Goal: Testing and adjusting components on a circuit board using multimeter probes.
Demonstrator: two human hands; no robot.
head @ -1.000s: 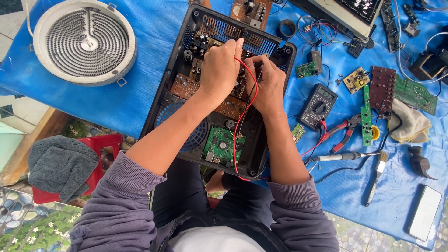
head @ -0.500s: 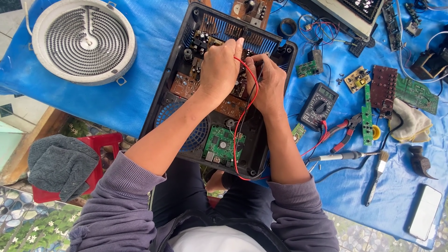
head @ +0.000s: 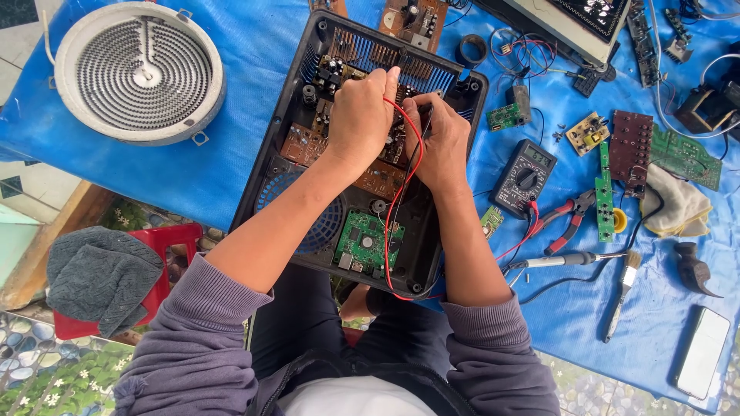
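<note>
both hands deep in an opened black appliance case

right now the left hand [head: 361, 115] and the right hand [head: 439, 142] sit close together over the brown circuit board [head: 308, 142] inside the open black plastic appliance housing [head: 281, 127], which lies on the blue plastic sheet [head: 231, 166] covering the table. the left hand is curled, its fingers pressed together near the finned top edge of the case, with a thin red wire [head: 397, 208] looping over it; whether it actually pinches the wire i cannot tell. the right hand is closed around a slim dark probe-like tool, tip hidden. the red wire runs down past a small green circuit board [head: 362, 243] at the near end of the housing. left of the case rests a round white coil heating element [head: 140, 71]. right of it lie a black multimeter with a dial [head: 524, 176], red-handled pliers [head: 566, 219], a soldering iron [head: 566, 260], a small brush [head: 620, 296] and loose green boards. a grey knitted cloth [head: 100, 277] lies on a red stool [head: 166, 246] below the table edge.
</note>
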